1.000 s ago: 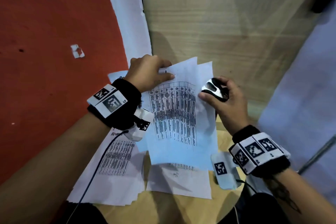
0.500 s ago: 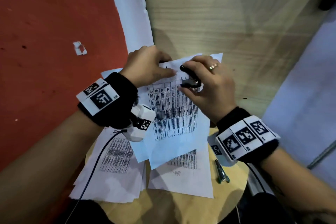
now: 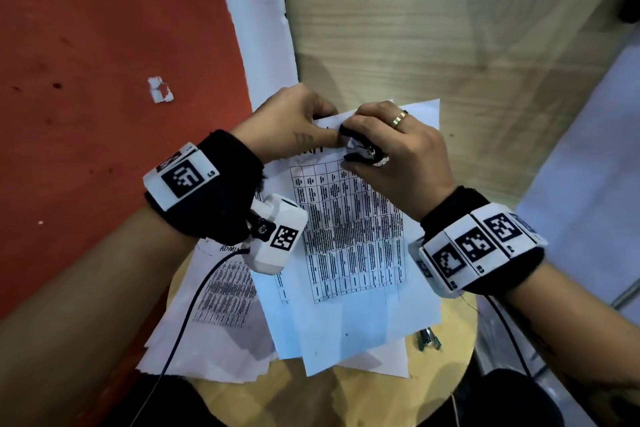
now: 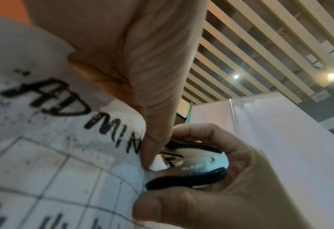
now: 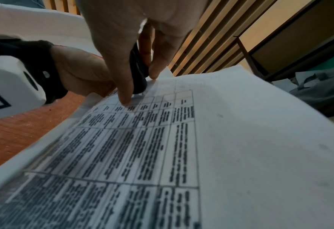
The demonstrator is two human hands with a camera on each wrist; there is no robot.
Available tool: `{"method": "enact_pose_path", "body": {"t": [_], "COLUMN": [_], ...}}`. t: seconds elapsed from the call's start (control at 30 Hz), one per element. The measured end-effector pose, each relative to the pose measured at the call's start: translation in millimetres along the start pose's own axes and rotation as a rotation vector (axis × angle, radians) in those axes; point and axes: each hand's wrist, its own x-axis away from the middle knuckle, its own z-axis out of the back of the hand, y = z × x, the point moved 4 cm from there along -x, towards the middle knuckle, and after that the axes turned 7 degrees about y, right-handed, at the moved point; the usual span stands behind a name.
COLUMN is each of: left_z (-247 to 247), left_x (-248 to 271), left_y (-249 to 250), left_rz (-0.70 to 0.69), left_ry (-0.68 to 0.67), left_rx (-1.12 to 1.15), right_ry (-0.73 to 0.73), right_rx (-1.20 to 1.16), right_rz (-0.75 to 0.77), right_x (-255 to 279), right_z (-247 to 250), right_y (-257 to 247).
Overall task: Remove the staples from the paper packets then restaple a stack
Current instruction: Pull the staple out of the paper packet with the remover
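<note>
A printed paper packet (image 3: 349,236) with a table and the handwritten word ADMIN (image 4: 68,108) is lifted above the round table. My left hand (image 3: 298,125) pinches its top edge between thumb and fingers. My right hand (image 3: 391,152) grips a black and chrome staple remover (image 3: 363,151), its claws set against the packet's top edge right beside my left thumb (image 4: 156,108). The left wrist view shows the staple remover (image 4: 193,167) close up between my right thumb and forefinger. In the right wrist view the remover (image 5: 137,74) touches the packet (image 5: 181,147). No staple is discernible.
More printed sheets (image 3: 221,305) lie spread on the round wooden table (image 3: 346,399). A small metal tool (image 3: 428,338) lies at the table's right edge. A wooden panel (image 3: 433,45) stands behind, the red floor (image 3: 104,80) to the left.
My right hand carried the staple remover from the packet's right edge up and left to its top edge beside my left thumb. The packet rose and straightened slightly.
</note>
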Motion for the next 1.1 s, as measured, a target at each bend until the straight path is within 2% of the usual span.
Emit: {"method": "enact_pose_path", "body": {"t": [0.37,0.67,0.8,1.0,1.1], "left_z": [-1,-3,-3,-3,-2], "left_x": [3,2,5,5,4], "left_y": [8,2,3,1,1], "left_rz": [0.029,0.054,0.046,0.018,0.003], "left_ry": [0.052,-0.007,-0.071,-0.047,-0.056], "left_rx": [-0.068,0.097,0.211,0.353,0.391], "right_ry": [0.005,0.033,0.035,0.077,0.124], "right_rx": [0.061,0.07,0.003,-0.266,-0.338], "right_rz": [0.07,0.07,-0.026,-0.268,-0.327], "right_x": [-2,-2,-1,4,4], "right_z": [0,-4,-4,3,6], "right_y": [-1,3,6,13,14]}}
